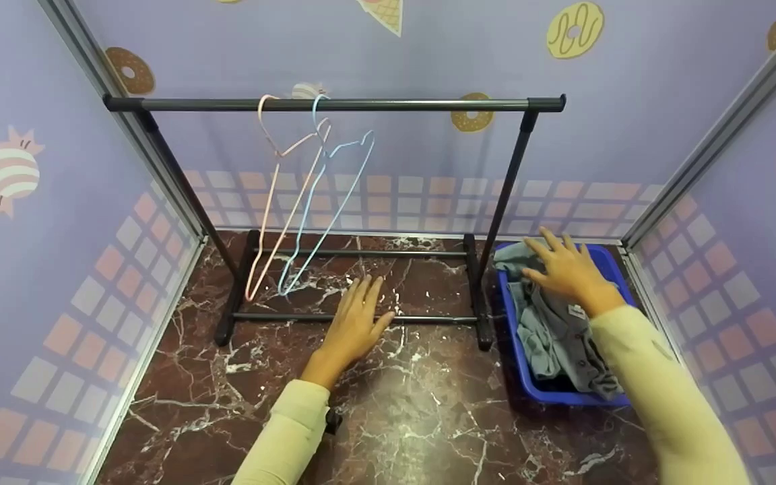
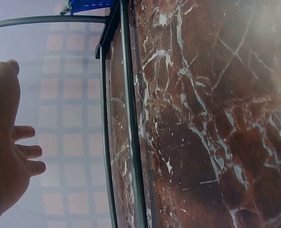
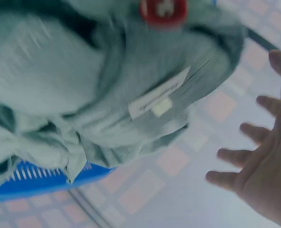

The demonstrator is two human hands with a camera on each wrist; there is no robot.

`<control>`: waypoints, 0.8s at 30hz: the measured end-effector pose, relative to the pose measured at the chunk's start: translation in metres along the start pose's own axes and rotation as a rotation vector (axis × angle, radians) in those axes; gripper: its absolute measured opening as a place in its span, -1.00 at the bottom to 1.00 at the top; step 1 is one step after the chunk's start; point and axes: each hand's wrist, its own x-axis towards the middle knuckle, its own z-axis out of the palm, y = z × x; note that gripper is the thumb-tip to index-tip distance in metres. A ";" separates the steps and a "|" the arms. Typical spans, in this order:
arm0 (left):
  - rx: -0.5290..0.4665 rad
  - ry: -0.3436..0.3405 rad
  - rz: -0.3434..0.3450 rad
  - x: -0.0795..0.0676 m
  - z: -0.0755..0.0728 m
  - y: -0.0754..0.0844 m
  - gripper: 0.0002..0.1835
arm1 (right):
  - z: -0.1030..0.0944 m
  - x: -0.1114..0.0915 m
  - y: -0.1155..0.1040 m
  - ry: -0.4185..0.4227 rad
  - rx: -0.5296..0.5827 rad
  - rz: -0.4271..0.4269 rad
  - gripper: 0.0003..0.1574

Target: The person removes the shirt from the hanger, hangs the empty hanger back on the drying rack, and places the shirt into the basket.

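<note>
My right hand (image 1: 566, 269), fingers spread, is over a blue basket (image 1: 526, 377) of grey-green clothes (image 1: 539, 337). In the right wrist view the same hand (image 3: 264, 152) holds nothing, and a garment with a white label (image 3: 159, 94) and a red button-like disc (image 3: 164, 10) lies beside it. My left hand (image 1: 354, 323) reaches forward over the floor near the rack's lower front bar, its fingers straight and nothing in them. A pink hanger (image 1: 270, 215) and a light blue hanger (image 1: 304, 222) hang from the top rail of the black clothes rack (image 1: 401, 105), left of its middle.
Purple walls (image 1: 428, 60) with sweets and tile patterns enclose the back and both sides. The floor (image 1: 401, 404) is dark red marble with white veins. The rack's right foot (image 1: 482, 330) stands close to the basket's left side.
</note>
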 end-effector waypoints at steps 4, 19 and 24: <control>0.027 -0.003 0.009 -0.002 -0.002 -0.003 -0.19 | 0.007 0.025 0.002 -0.035 -0.003 -0.055 -0.10; 0.038 -0.025 0.020 -0.010 0.003 -0.002 -0.17 | 0.025 0.036 0.004 -0.203 -0.112 -0.052 -0.06; 0.041 -0.036 0.005 -0.012 0.004 -0.003 -0.17 | 0.030 0.023 0.015 -0.217 -0.138 -0.034 0.05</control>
